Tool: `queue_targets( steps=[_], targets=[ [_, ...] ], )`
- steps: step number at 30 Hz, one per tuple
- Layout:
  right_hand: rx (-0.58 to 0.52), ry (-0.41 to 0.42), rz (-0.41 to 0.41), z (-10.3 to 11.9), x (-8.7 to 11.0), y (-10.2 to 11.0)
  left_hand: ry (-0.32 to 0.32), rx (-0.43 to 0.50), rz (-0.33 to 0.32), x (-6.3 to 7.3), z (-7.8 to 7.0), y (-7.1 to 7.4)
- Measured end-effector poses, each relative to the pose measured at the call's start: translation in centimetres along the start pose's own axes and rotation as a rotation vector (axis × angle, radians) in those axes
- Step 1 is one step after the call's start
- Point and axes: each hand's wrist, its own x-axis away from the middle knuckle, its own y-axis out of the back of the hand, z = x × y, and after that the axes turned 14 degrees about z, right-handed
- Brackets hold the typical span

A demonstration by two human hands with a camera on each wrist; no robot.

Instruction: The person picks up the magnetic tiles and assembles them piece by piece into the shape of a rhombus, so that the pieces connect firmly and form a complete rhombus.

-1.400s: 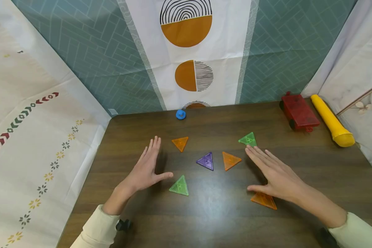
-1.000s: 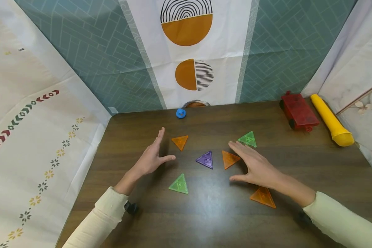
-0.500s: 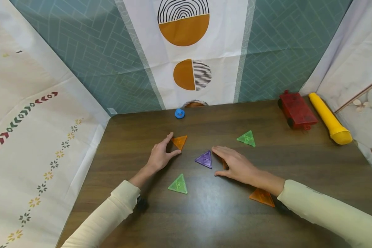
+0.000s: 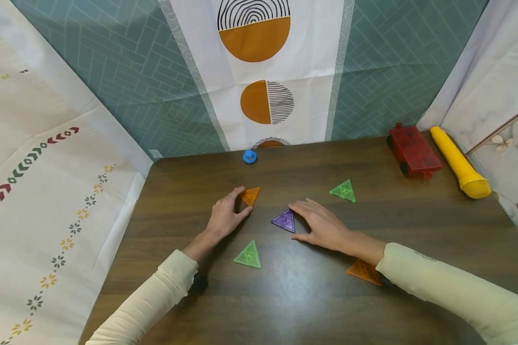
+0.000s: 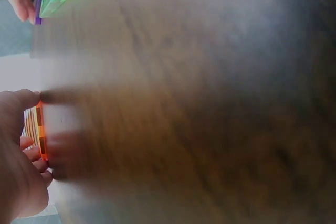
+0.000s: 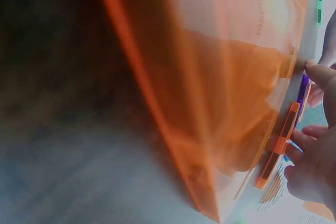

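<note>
In the head view my left hand [image 4: 224,215] pinches an orange triangular magnetic tile [image 4: 251,196] between thumb and fingers. The left wrist view shows that orange tile [image 5: 40,129] edge-on, thumb at one end and fingers at the other. My right hand [image 4: 323,229] has thumb and fingertips at two corners of a purple triangular magnetic tile [image 4: 284,221], which lies flat on the table. Another orange tile [image 6: 278,145] sits beneath the right palm and is hidden in the head view. A green tile [image 4: 249,255] lies in front, between the hands.
A second green tile [image 4: 343,190] lies behind the right hand. Under the right forearm is a further orange tile [image 4: 364,272], partly covered. A blue knob-like piece [image 4: 249,156], a red toy cart [image 4: 416,151] and a yellow toy microphone [image 4: 459,163] stand along the back.
My left hand has moved right and forward onto the orange tile and closed on it. The right hand has swept left, over one orange tile, to the purple tile.
</note>
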Motion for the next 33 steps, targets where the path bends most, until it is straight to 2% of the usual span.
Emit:
queue_targets(
  steps=[6, 11, 17, 25, 30, 33],
  targets=[
    [-0.002, 0.001, -0.004, -0.1, -0.2, 0.1, -0.028, -0.032, 0.009, 0.0, 0.1, 0.5],
    [-0.009, -0.011, 0.004, -0.2, -0.3, 0.1, -0.044, -0.018, 0.053, -0.2, 0.3, 1.2],
    [-0.023, -0.024, 0.012, -0.3, -0.3, 0.2, -0.041, 0.055, 0.121, -0.5, 0.2, 2.1],
    [-0.041, -0.038, 0.024, -0.3, -0.3, 0.4, 0.017, 0.201, 0.217, -1.1, 0.1, 3.3],
    [-0.050, -0.037, 0.035, -0.4, -0.4, 0.4, 0.066, 0.300, 0.223, -1.3, 0.1, 3.9],
    [-0.056, -0.032, 0.030, -0.4, -0.4, 0.5, 0.080, 0.327, 0.217, -1.4, 0.0, 4.2]
  ],
)
